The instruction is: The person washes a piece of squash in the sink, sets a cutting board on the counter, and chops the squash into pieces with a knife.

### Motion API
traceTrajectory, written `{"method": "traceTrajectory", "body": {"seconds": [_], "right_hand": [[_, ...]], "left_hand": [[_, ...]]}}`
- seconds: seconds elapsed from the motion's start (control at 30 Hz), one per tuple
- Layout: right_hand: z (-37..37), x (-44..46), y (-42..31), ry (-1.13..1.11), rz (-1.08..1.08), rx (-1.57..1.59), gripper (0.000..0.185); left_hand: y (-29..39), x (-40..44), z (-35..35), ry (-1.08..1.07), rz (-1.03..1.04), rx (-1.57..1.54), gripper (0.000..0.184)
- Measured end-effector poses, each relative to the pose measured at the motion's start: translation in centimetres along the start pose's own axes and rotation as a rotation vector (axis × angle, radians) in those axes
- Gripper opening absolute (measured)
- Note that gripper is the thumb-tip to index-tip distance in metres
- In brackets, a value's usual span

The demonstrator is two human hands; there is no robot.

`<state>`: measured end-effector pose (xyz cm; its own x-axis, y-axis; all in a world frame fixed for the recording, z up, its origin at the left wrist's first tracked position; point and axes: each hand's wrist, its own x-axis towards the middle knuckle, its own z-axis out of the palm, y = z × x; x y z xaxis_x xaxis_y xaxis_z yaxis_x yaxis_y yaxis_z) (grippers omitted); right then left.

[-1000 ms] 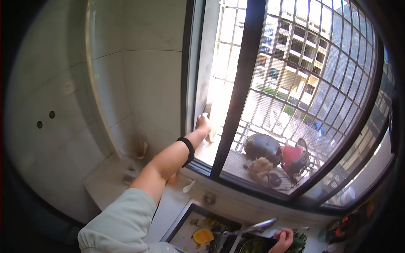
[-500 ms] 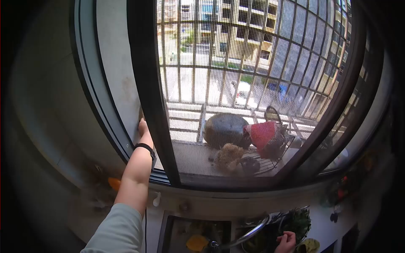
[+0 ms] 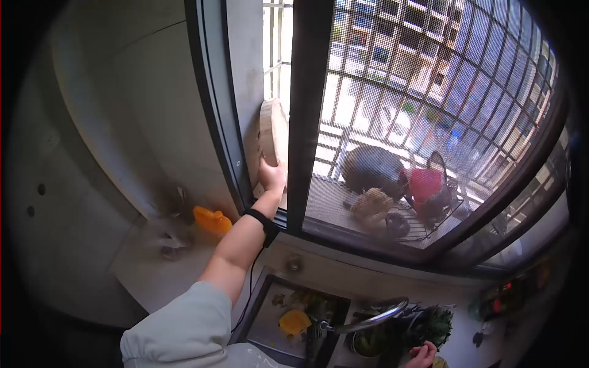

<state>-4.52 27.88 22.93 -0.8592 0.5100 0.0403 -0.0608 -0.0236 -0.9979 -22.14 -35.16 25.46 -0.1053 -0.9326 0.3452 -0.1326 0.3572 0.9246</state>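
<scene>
My left hand [image 3: 272, 176] reaches through the gap at the left of the window. It grips the lower part of a thick round wooden cutting board [image 3: 274, 132], which stands on edge against the side wall. A black band circles that wrist. Low in the view, my right hand [image 3: 421, 356] hovers by the counter near the leafy greens [image 3: 437, 325]. Its fingers are loosely curled together, and I see nothing in them. The dark window frame [image 3: 305, 122] stands just right of the board.
Beyond the screen, a dark wok [image 3: 372, 169] and a red item [image 3: 425, 186] sit on a rack behind bars. Below are the sink [image 3: 261, 334] with a yellow piece [image 3: 294, 321] inside, and a curved faucet [image 3: 374, 320]. An orange object [image 3: 211, 219] lies at left.
The view has turned left. The cutting board, hidden behind the frame before, now shows in my left hand at the window gap. My right hand stays low by the greens.
</scene>
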Motion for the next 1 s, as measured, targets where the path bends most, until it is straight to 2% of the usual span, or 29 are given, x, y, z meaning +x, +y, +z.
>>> {"method": "traceTrajectory", "body": {"seconds": [0.07,0.13,0.17,0.2,0.27,0.33,0.4,0.47,0.53,0.57,0.6,0.63,0.7,0.73,0.77,0.8,0.83,0.9,0.93,1.0], "right_hand": [[0.3,0.0,0.3,-0.02,-0.019,0.031,0.014],[0.0,-0.4,0.1,-0.061,-0.19,-0.089,0.011],[-0.2,-0.9,-0.2,-0.052,-0.209,-0.105,0.012],[-0.1,-1.6,-0.7,-0.051,-0.221,-0.126,0.013],[-0.1,-3.2,-1.6,-0.049,-0.21,-0.095,0.013],[0.1,-5.1,-1.7,-0.053,-0.139,-0.074,0.01],[0.7,-7.8,0.2,-0.258,-0.11,-0.043,0.009],[2.6,-11.8,0.9,-0.479,0.114,-0.065,0.008],[4.4,-15.2,2.5,-0.921,0.414,-0.03,0.008],[5.1,-16.8,5.1,-1.121,0.467,-0.038,0.01],[6.0,-18.2,7.1,-1.267,0.539,-0.036,0.016],[7.0,-19.3,8.9,-1.424,0.655,-0.037,0.032],[8.9,-21.4,10.2,-1.505,0.904,0.078,0.054],[9.6,-22.4,10.6,-1.503,0.922,0.075,0.054],[10.5,-23.5,11.2,-1.355,1.184,0.165,0.06],[11.1,-24.4,12.0,-1.187,1.428,0.253,0.066],[11.5,-25.2,13.0,-1.197,1.429,0.243,0.066],[12.6,-26.0,15.1,-1.084,1.573,0.723,0.055],[12.7,-26.1,15.9,-1.106,1.572,0.714,0.055],[11.1,-26.1,17.8,-0.785,1.563,0.529,0.05]], "left_hand": [[0.6,0.4,-0.1,0.06,0.0,0.04,0.061],[2.0,0.5,-1.8,0.075,-0.013,-0.004,0.058],[2.5,0.4,-3.5,0.026,0.014,0.013,0.059],[1.9,0.6,-4.7,0.06,0.135,0.032,0.057],[1.9,0.3,-8.1,0.024,0.182,-0.129,0.049],[4.6,-0.5,-11.7,-0.04,0.095,-0.411,0.041],[7.6,-2.1,-16.3,-0.182,0.087,-0.465,0.037],[8.8,-4.1,-21.7,-0.26,0.05,-0.39,0.034],[7.8,-6.2,-26.5,-0.302,0.041,-0.487,0.035],[7.5,-7.5,-29.0,-0.29,-0.006,-0.487,0.037],[7.1,-9.2,-31.6,-0.27,-0.049,-0.489,0.04],[6.7,-11.0,-34.0,-0.267,-0.114,-0.496,0.043],[5.3,-14.1,-38.2,-0.277,-0.264,-0.508,0.047],[4.7,-15.4,-39.6,-0.29,-0.352,-0.506,0.048],[3.8,-16.8,-40.7,-0.282,-0.36,-0.501,0.048],[2.9,-18.2,-41.2,-0.303,-0.481,-0.505,0.049],[2.2,-19.5,-41.5,-0.321,-0.599,-0.51,0.049],[0.1,-22.6,-41.3,-0.343,-0.778,-0.466,0.055],[-2.2,-24.2,-41.1,-0.34,-0.838,-0.448,0.054],[-4.8,-27.6,-41.0,-0.398,-0.887,-0.412,0.054]]}}
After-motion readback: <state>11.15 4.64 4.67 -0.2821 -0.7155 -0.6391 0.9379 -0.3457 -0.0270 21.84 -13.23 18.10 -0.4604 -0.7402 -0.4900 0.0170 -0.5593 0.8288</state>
